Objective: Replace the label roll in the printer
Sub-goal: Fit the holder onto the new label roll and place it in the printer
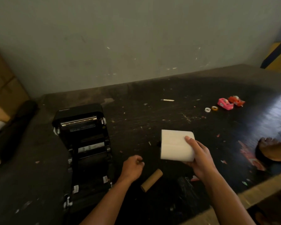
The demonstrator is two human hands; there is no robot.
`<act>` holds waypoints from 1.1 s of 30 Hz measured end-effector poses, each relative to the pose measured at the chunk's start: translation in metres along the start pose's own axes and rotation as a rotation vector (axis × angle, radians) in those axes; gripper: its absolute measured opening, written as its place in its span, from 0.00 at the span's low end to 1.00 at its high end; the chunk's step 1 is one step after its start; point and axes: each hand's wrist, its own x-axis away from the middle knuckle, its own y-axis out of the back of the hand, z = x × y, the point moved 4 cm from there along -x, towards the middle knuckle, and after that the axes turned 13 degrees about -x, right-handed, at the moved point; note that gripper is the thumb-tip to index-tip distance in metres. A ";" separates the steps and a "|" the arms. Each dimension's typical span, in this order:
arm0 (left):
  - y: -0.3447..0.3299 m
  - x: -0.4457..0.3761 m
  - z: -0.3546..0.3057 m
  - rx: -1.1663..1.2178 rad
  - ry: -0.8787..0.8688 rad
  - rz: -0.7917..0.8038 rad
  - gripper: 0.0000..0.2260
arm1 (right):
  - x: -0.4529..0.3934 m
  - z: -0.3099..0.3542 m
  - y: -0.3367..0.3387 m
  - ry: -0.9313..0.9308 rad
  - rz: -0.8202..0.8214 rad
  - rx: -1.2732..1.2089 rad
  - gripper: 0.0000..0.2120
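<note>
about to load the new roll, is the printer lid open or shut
Open: the printer has its lid swung back, baring the rollers and an empty bay. The right hand holds the label roll.

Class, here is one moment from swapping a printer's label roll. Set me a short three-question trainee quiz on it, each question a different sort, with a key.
1. True or false: the printer lid is closed.
2. Which hand holds the white label roll? A left, B right
3. Fill in: the cardboard tube lies on the ____ between the arms.

Key: 1 false, it stands open. 2 B, the right hand grips it; the left hand is curled, its contents unclear. 3 table.
</note>
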 end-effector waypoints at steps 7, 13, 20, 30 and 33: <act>-0.047 0.010 0.012 -0.460 -0.118 -0.007 0.20 | -0.011 -0.014 0.019 -0.074 -0.039 -0.034 0.45; -0.037 -0.005 0.038 -0.513 -0.009 -0.081 0.25 | -0.017 -0.020 0.018 -0.101 0.010 -0.048 0.39; -0.062 -0.007 0.057 -0.643 -0.043 -0.006 0.24 | -0.024 -0.024 0.014 -0.120 0.021 -0.065 0.30; -0.055 -0.010 0.054 -0.549 0.039 -0.150 0.22 | -0.025 -0.029 0.012 -0.138 0.032 -0.051 0.37; -0.050 -0.016 0.050 -0.468 0.101 -0.142 0.23 | -0.026 -0.030 0.014 -0.147 0.020 -0.037 0.42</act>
